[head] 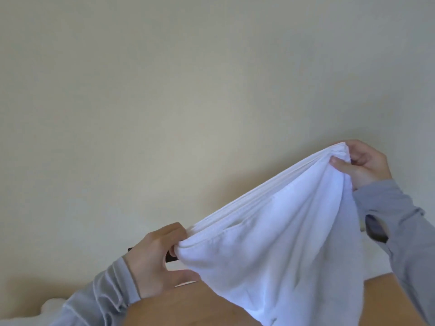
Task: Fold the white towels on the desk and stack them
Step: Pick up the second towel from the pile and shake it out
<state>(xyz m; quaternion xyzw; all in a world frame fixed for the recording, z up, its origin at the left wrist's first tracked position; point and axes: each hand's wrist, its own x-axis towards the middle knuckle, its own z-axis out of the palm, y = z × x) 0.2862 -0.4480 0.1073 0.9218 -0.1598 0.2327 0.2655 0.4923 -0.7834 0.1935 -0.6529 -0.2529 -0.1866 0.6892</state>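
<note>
Aloft, towel (270, 243) between curled fingers (341, 164)

A person holds a white towel (277, 243) up in the air in front of a plain cream wall (164, 90). The left hand (155, 262) pinches one bunched corner low down, and the right hand (362, 163) grips the other corner higher up, so the top edge slopes upward to the right. The cloth hangs down over a wooden desk (188, 307). Both arms wear grey sleeves (400, 220).
</note>
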